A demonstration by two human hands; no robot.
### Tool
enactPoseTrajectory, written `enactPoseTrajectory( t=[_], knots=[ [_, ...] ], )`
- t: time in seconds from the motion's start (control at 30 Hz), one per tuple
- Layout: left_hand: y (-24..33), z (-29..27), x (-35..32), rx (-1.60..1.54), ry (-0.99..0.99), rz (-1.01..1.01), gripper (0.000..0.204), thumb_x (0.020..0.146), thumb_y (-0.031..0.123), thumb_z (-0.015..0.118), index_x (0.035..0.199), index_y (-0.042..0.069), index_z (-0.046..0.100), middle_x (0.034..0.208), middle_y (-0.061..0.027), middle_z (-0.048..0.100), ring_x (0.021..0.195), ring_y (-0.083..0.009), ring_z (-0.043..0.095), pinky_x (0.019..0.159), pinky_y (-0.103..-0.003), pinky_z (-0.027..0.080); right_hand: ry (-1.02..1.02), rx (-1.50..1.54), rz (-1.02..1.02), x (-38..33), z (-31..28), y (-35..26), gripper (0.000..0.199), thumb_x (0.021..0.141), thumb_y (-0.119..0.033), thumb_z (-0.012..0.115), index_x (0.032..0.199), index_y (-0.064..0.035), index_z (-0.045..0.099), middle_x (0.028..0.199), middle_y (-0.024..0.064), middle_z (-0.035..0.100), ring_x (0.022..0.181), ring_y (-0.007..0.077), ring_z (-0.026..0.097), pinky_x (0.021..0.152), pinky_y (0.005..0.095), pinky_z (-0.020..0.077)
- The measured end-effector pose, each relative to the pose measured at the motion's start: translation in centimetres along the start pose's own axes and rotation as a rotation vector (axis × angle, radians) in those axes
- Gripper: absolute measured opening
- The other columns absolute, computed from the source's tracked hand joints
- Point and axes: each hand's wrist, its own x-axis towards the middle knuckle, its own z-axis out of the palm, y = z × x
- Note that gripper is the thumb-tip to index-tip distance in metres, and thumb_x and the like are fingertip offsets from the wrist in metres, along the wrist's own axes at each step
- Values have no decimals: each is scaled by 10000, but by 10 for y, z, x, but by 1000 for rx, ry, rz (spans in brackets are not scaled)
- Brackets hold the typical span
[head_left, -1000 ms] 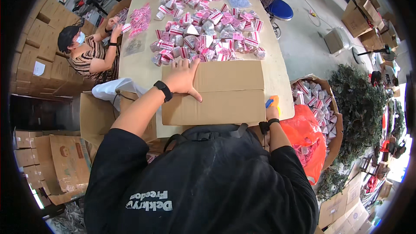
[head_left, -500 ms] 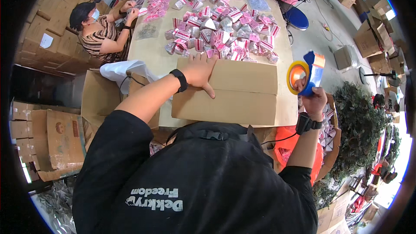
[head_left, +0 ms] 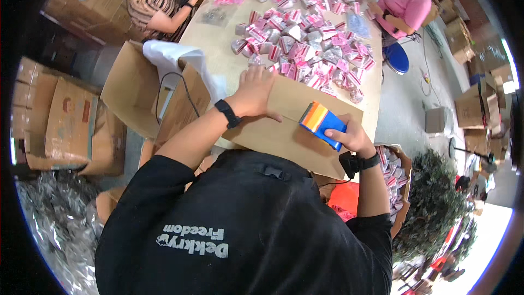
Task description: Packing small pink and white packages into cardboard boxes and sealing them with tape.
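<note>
A closed brown cardboard box [head_left: 284,141] lies before me at the table's near edge, a seam running across its top. My left hand [head_left: 254,94] presses flat on its left part, fingers stretched toward the far edge and thumb spread along the seam. Over the right part, my right hand [head_left: 352,134] is wrapped round a blue and orange tape dispenser [head_left: 323,123]. The dispenser hides the middle of the seam; whether it touches the cardboard I cannot tell.
Many small packets with pink and white labels [head_left: 305,43] are heaped beyond the box on the table [head_left: 210,49]. An open carton [head_left: 131,90] with white sheeting stands left. Two people [head_left: 158,8] [head_left: 404,0] work at the table's sides. A blue stool [head_left: 396,58] stands right.
My right hand has brought the tape dispenser from right of the box leftward over its top. The box now appears turned slightly clockwise. My left hand stays on it.
</note>
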Motion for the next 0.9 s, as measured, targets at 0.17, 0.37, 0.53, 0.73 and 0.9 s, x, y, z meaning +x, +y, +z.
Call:
enactPoseTrajectory(
  t=[0.17,0.37,0.53,0.73,0.9],
  knots=[
    [-49,9,-49,-421,-101,-374,1117,925,568,620,1582,3,-86,1456,-397,398,1288,-510,496,1061,-510,412,-45,123,66,2,-10,1,452,814,-385,798,904,50,718,704,19,643,645,91,564,587,268,456],
    [-52,2,-50,-656,-132,-241,872,1048,422,456,1560,-65,-56,1314,-402,538,1209,-447,589,1043,-419,445,-140,115,77,11,-22,-21,451,839,-388,787,937,48,726,740,5,652,680,87,569,618,273,467],
    [-60,35,-58,-608,33,-313,726,1072,410,378,1569,-15,64,1303,-404,542,1192,-497,579,1046,-462,433,-172,134,78,19,-19,-25,417,883,-363,762,946,47,727,745,-1,651,683,80,563,617,269,469],
    [-57,33,-57,-657,79,-308,728,1067,405,411,1578,9,77,1288,-415,541,1184,-489,588,1044,-462,435,-200,83,244,25,-24,-2,388,853,-366,777,852,20,739,651,-3,620,612,81,560,547,275,444],
    [5,10,-60,414,356,-356,632,1022,368,524,1476,-41,364,1309,-320,567,1181,-432,596,1045,-447,440,-178,-6,158,32,-13,-20,398,814,-379,819,897,5,756,662,4,632,585,91,568,541,280,457]
  ],
)
